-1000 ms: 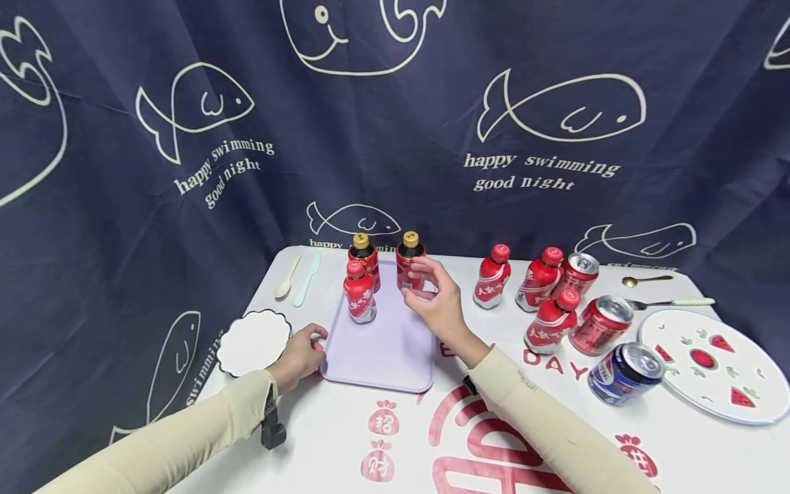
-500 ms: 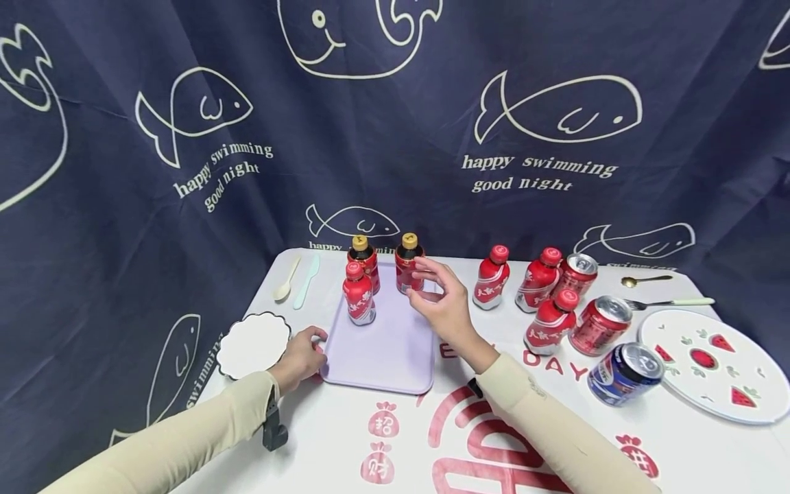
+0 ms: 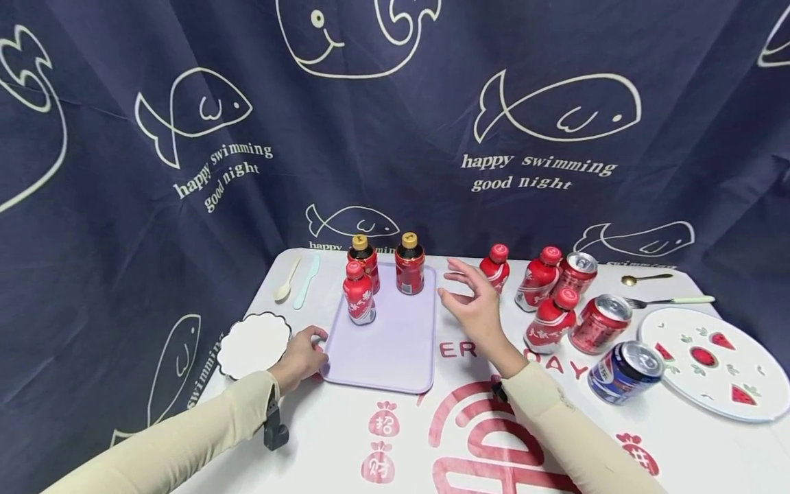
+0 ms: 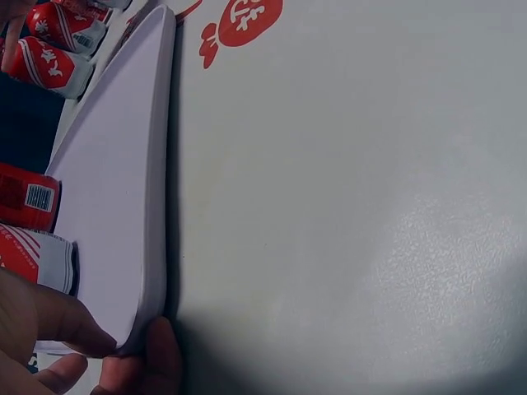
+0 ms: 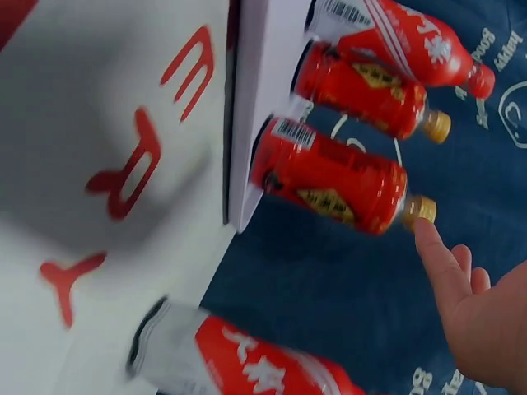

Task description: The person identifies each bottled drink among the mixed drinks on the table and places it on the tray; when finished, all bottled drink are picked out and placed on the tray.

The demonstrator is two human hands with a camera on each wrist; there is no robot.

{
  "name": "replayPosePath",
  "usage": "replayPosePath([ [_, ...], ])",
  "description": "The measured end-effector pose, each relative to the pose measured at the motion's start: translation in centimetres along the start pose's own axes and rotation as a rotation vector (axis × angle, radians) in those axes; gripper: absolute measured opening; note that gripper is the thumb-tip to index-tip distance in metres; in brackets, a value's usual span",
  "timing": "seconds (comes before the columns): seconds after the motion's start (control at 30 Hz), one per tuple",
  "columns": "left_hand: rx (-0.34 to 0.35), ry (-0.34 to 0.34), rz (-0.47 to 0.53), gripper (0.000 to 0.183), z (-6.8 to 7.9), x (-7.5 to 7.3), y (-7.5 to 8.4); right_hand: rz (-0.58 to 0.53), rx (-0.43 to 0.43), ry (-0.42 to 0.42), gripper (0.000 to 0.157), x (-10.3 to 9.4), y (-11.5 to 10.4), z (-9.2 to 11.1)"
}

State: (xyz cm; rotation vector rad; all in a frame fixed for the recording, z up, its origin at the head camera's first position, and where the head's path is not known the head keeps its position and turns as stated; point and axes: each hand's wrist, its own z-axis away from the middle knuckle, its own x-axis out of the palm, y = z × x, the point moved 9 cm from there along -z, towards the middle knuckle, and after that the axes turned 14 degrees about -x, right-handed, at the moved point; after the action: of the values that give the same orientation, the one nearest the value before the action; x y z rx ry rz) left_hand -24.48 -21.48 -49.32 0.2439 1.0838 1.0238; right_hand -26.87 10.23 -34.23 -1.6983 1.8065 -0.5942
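Observation:
A lilac tray (image 3: pixel 385 360) lies on the white-covered table. My left hand (image 3: pixel 302 357) is at its near left side; in the left wrist view the thumb (image 4: pixel 78 325) lies over the rim and other fingers (image 4: pixel 162 354) press outside, pinching the corner. Toward the tray's back stand two yellow-capped drink bottles (image 3: pixel 410 269) and, in front of the left one, a red-capped bottle (image 3: pixel 359 296). Beyond the tray's right edge, my right hand (image 3: pixel 478 312) is raised with fingers loosely bent and holding nothing. It partly hides another red-capped bottle (image 3: pixel 496 269).
Two more red-capped bottles (image 3: pixel 549 326), two red cans (image 3: pixel 601 326) and a blue can (image 3: pixel 626 374) stand to the right. Farther right lie a watermelon plate (image 3: pixel 679 357), a fork (image 3: pixel 673 302) and a small spoon (image 3: pixel 644 279). A scalloped white plate (image 3: pixel 253 346), spoon (image 3: pixel 284 288) and knife (image 3: pixel 306 283) lie left.
My right hand has moved away from the right yellow-capped bottle, to the right toward the red-capped bottles. That yellow-capped bottle stays standing on the tray. My left hand stays at the tray.

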Motion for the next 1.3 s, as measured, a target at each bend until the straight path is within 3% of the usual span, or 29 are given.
replayPosePath([
  [0.2, -0.008, 0.011, -0.006, 0.047, 0.1, 0.2, 0.0, 0.054, -0.011, 0.060, 0.052, -2.4, -0.6, 0.1],
  [0.6, -0.022, 0.026, -0.037, 0.048, 0.2, 0.4, -0.2, 0.148, -0.049, 0.094, 0.056, -5.5, -2.4, 0.8],
  [0.77, -0.034, 0.038, -0.051, 0.049, -0.1, 0.3, -0.3, 0.311, -0.179, 0.159, 0.056, -7.7, -4.5, 0.9],
  [0.87, -0.031, 0.036, -0.045, 0.049, -0.1, 0.3, -0.4, 0.492, -0.290, 0.254, 0.048, -9.8, -5.5, 1.3],
  [0.97, -0.028, 0.038, -0.046, 0.050, -0.1, 0.3, -0.4, 0.656, -0.317, 0.327, 0.049, -12.0, -5.4, 1.8],
  [1.07, -0.034, 0.044, -0.046, 0.050, 0.0, 0.3, -0.4, 0.743, -0.218, 0.329, 0.057, -13.9, -4.2, 2.4],
  [1.13, -0.030, 0.046, -0.043, 0.050, 0.2, 0.2, -0.3, 0.781, -0.104, 0.299, 0.063, -14.6, -3.0, 3.1],
  [1.3, -0.030, 0.053, -0.039, 0.049, 0.4, 0.0, -0.1, 0.801, 0.144, 0.243, 0.072, -15.1, 0.1, 4.9],
])
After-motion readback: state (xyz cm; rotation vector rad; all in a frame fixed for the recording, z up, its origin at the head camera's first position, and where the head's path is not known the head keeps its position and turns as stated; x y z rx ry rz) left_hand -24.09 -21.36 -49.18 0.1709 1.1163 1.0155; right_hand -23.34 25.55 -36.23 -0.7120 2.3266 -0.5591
